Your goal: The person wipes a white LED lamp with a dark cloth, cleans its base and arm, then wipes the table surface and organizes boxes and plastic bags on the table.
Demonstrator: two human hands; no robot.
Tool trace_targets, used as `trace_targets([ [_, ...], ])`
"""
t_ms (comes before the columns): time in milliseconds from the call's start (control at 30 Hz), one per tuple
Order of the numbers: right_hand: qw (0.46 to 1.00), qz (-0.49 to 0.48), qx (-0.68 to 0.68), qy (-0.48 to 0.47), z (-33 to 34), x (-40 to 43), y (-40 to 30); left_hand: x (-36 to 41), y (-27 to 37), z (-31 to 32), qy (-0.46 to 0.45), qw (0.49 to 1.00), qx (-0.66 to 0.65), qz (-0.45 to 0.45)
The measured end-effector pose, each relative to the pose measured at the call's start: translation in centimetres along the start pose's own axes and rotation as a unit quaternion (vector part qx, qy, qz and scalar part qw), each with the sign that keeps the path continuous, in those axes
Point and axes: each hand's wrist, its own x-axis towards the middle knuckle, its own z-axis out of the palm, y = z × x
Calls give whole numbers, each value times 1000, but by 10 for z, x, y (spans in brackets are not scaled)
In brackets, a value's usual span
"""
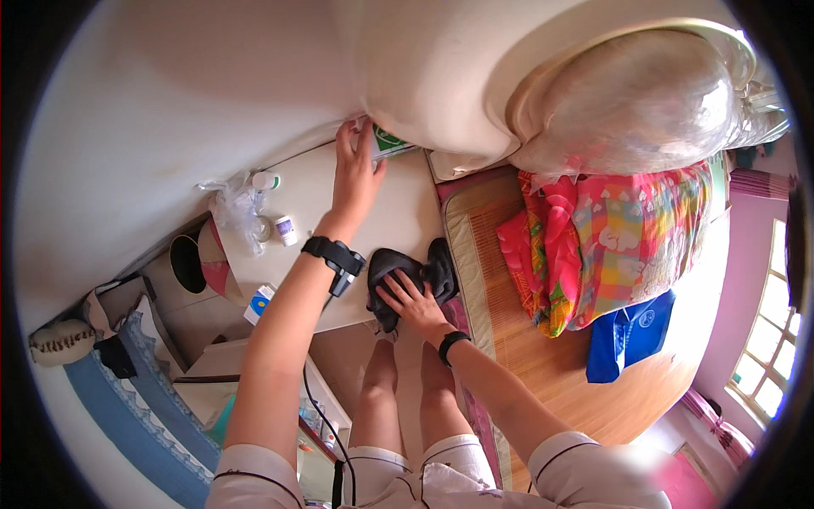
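Observation:
My left hand [360,170] reaches to the back of a white tabletop [388,210], its fingers at a green-and-white box or pack [389,141] by the wall; whether they grip it I cannot tell. Lower down, my right hand [416,307] lies with spread fingers on a dark grey cloth [394,267], bunched at the table's front right corner beside the bed. Left of my left forearm stand a white bottle with a purple label [286,230], a white tub with a green band [266,181] and a crumpled clear plastic bag [238,207].
A bed with a bamboo mat [509,356] adjoins the table on the right, bearing folded colourful bedding [629,235] and a blue bag [629,337]. A white and blue box [259,304] sits at the table's front left edge. A dark-mouthed bin [188,264] stands left of the table. A black cable [318,407] hangs beside my legs.

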Motion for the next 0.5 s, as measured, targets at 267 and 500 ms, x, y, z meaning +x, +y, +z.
trace_targets([
  [267,999,-1,17,-29,-8,0,1,-19,6,45,119,922,-284,-233],
  [500,999,4,-33,-38,-12,3,2,-94,37,-10,115,898,-349,-241],
])
